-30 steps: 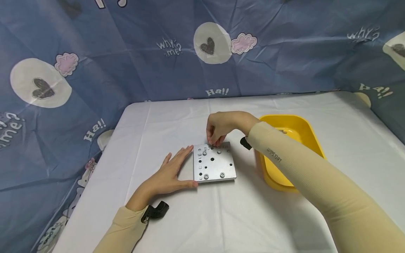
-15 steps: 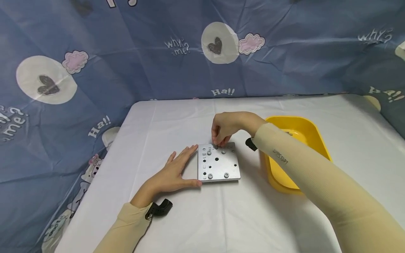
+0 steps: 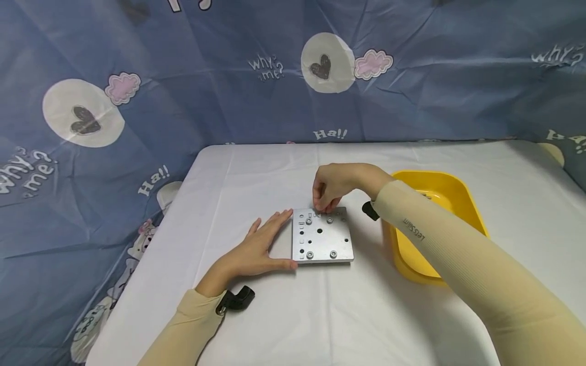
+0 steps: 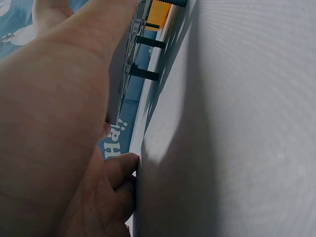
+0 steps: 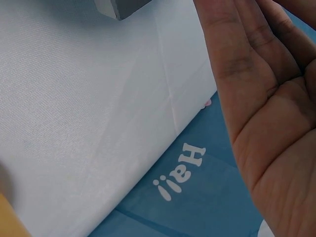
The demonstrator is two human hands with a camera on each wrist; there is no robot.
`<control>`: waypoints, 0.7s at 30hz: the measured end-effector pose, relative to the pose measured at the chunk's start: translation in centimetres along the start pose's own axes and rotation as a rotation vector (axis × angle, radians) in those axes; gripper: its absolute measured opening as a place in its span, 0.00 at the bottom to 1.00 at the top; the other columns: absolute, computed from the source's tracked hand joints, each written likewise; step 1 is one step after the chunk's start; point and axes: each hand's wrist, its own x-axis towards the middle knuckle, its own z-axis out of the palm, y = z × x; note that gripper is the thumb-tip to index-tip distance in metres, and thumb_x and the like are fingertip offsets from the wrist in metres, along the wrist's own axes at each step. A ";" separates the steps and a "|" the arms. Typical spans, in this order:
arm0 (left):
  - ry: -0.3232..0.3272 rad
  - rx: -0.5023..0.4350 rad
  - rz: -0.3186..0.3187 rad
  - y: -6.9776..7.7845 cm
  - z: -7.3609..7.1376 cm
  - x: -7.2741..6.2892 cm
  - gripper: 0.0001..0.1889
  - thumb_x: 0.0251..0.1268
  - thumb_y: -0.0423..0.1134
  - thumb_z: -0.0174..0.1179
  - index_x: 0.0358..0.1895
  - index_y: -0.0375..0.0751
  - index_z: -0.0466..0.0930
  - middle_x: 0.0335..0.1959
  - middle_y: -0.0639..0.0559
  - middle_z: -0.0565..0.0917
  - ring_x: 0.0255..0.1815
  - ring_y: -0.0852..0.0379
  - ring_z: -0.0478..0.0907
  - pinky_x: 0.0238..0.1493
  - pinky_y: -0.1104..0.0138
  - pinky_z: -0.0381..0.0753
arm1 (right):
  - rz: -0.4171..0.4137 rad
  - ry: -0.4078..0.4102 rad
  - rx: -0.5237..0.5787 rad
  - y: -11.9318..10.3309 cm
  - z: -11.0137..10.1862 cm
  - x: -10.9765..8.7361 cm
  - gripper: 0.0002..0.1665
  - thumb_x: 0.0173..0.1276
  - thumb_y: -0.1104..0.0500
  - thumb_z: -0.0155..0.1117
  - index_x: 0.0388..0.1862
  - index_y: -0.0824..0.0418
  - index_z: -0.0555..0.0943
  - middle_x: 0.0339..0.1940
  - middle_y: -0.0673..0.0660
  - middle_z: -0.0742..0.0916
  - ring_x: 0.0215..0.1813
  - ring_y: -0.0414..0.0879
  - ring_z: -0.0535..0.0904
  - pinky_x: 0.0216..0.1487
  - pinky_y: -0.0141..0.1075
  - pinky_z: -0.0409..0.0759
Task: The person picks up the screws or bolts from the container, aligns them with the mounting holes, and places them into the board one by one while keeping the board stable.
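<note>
A square silver metal plate (image 3: 327,241) with several holes and socket-head screws (image 3: 333,254) lies before me. Seen from the left wrist, it stands raised off the cloth, with dark threaded screw shanks (image 4: 144,73) sticking out below. My left hand (image 3: 256,254) is spread along its left side, straight thumb at the near corner and a fingertip at the far one. My right hand (image 3: 330,188) reaches over the plate's far edge, thumb and fingertips pinched together on a small dark pin at a hole. Those fingertips hide the pin now; the right wrist view shows mostly the palm (image 5: 276,98).
To the right stands a yellow tray (image 3: 469,208) with a few small metal parts (image 3: 426,195) inside, partly covered by my right forearm. White cloth (image 3: 256,178) covers the table. A blue printed curtain (image 3: 229,101) hangs behind and at the left.
The whole scene has shifted rightward as the head view turned slightly. The dark pin seen below my right fingertips earlier is now hidden; those fingertips are slightly lower on the plate. The left hand holds its place.
</note>
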 end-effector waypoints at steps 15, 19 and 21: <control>-0.003 0.026 0.009 -0.1 0.1 0.4 0.66 0.55 0.69 0.76 0.90 0.59 0.43 0.91 0.48 0.53 0.92 0.43 0.46 0.89 0.36 0.33 | -0.020 0.055 -0.019 1.3 -1.4 -1.9 0.05 0.74 0.62 0.72 0.42 0.64 0.89 0.37 0.56 0.93 0.38 0.41 0.90 0.50 0.36 0.92; 0.014 0.013 0.019 -0.4 0.1 0.3 0.67 0.53 0.71 0.76 0.90 0.58 0.43 0.90 0.46 0.54 0.92 0.40 0.48 0.88 0.34 0.35 | -0.027 0.077 0.009 1.9 -2.4 -2.9 0.08 0.75 0.61 0.72 0.46 0.65 0.89 0.38 0.57 0.93 0.39 0.42 0.90 0.52 0.38 0.92; 0.019 0.012 0.019 -0.5 0.1 0.2 0.66 0.54 0.70 0.76 0.90 0.58 0.44 0.90 0.46 0.55 0.91 0.40 0.48 0.88 0.34 0.35 | -0.032 0.086 0.016 2.2 -2.8 -3.4 0.09 0.75 0.61 0.71 0.48 0.66 0.88 0.38 0.58 0.93 0.40 0.42 0.90 0.53 0.39 0.92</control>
